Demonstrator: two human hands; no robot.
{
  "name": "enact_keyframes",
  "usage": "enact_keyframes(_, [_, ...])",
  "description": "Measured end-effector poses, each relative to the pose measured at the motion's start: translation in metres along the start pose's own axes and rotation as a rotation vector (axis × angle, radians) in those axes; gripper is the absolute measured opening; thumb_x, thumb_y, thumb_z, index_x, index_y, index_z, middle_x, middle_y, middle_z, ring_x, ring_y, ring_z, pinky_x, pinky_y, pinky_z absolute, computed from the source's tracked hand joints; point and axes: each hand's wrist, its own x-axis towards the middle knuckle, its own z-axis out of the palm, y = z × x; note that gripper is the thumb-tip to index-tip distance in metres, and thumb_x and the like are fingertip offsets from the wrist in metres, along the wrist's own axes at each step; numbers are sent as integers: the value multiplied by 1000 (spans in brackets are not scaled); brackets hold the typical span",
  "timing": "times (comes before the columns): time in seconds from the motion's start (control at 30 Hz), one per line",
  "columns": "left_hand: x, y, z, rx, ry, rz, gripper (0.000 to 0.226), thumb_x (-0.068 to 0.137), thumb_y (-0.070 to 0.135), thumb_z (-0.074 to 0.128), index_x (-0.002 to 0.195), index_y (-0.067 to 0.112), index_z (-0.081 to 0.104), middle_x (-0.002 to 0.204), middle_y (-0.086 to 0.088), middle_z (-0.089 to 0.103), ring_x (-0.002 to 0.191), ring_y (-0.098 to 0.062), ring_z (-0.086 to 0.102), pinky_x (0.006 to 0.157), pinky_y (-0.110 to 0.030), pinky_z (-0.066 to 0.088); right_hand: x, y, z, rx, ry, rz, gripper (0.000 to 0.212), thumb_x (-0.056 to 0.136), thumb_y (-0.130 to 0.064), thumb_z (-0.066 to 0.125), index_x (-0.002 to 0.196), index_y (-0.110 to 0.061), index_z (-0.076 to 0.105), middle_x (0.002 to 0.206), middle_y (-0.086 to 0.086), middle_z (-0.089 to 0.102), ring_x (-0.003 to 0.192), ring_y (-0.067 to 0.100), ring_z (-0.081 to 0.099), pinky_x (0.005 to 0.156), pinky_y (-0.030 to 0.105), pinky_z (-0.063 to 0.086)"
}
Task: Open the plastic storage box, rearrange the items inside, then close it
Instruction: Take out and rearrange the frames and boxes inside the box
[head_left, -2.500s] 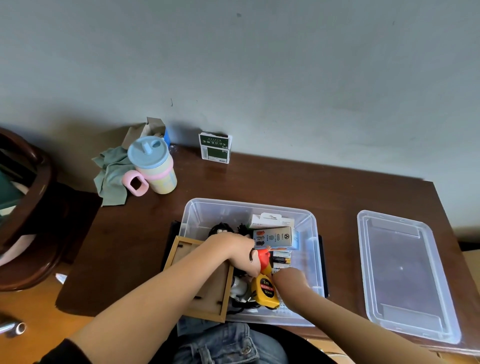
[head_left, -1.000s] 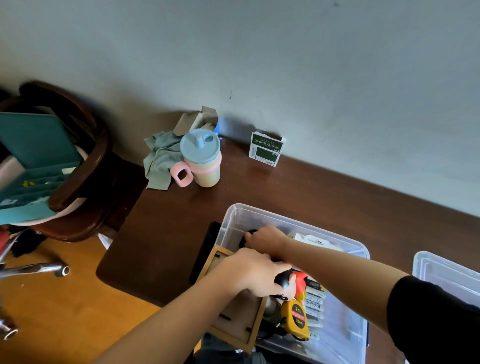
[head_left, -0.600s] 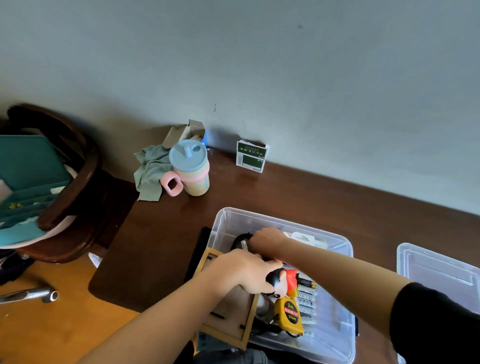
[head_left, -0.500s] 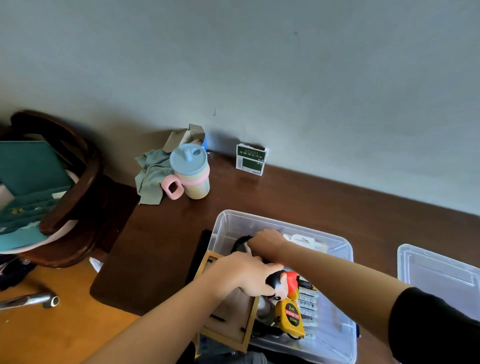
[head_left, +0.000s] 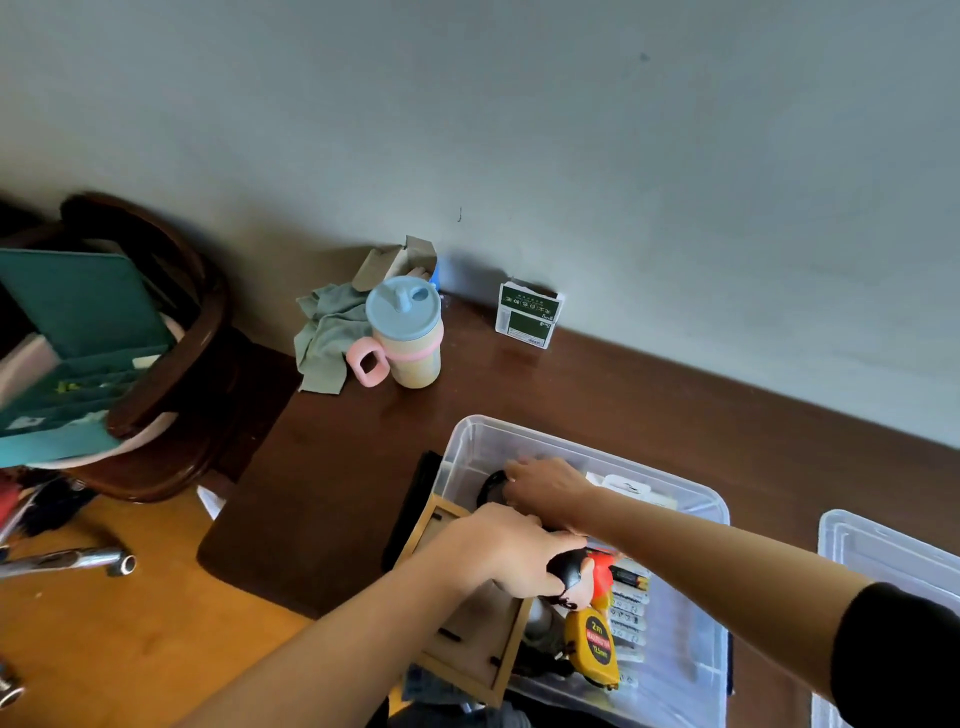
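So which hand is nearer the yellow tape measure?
Left. The left hand grips the figurine directly above the yellow tape measure; the right hand reaches across to the box's far left corner, farther away.

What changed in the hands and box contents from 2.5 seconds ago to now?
The right hand crossed from the box's near side to its far left corner, onto a black item. The left hand still grips the small figure. Tape measure, wooden frame and box unchanged.
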Motion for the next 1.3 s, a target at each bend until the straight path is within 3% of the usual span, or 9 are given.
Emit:
enact_keyframes(0.1, [-1,0,0,-11,16,-3,58,97,46,36,149,39,14,131,-14,51,103,-31,57,77,-33,43,1,3,1,-28,-33,-134,22,93,-14,44,109,-7,58,107,14,62,105,32,55,84,40,42])
enact_keyframes(0.23, [-1,0,0,-29,29,-9,57,97,45,37,149,38,16,126,-14,54,101,-31,57,77,-34,44,8,3,6,-60,-124,-175,16,94,-23,46,101,-11,55,98,14,65,94,32,62,64,30,43])
enact_keyframes(0.3, [-1,0,0,-36,39,-10,56,97,44,37,149,37,17,123,-14,55,98,-30,57,74,-33,43,12,0,5,-115,-115,-218,20,95,-18,44,105,-5,56,96,16,65,90,33,63,67,34,46])
enact_keyframes(0.47, [-1,1,-1,-58,39,-25,55,96,44,39,147,36,20,118,-12,59,92,-28,59,74,-34,46,17,-6,-2,-62,-145,-139,26,99,-12,37,112,-2,57,106,15,66,98,32,62,81,43,52])
enact_keyframes(0.6, [-2,1,-2,-81,35,-33,54,96,42,39,146,32,23,123,-12,57,77,-22,49,62,-29,37,11,-7,-18,26,-95,-114,29,101,-15,31,113,-4,56,103,14,67,90,32,62,69,39,46])
enact_keyframes(0.73, [0,0,-1,-52,25,-41,53,95,42,40,145,32,24,129,-10,55,95,-28,58,67,-30,37,-15,-1,-41,183,-46,-22,23,98,-19,37,101,-11,59,92,10,63,77,26,53,54,28,32])
enact_keyframes(0.9, [0,2,-2,-13,25,-68,49,95,43,38,142,30,27,118,-11,57,95,-31,58,67,-32,34,-65,8,-61,195,64,176,22,98,-28,48,107,-11,56,101,11,66,91,34,61,61,32,34])
enact_keyframes(1.07, [7,11,-3,-38,87,-89,47,96,47,37,132,16,36,116,-9,55,94,-30,59,69,-34,40,-128,12,-42,281,-111,400,21,95,-19,46,95,-6,63,89,9,63,75,23,52,60,31,39])
enact_keyframes(1.3, [24,35,-3,25,116,-145,66,85,42,55,133,1,34,108,-8,63,96,-30,62,67,-31,39,-157,-26,16,183,-349,381,16,94,-7,51,106,-5,61,96,10,65,90,29,63,71,33,47])
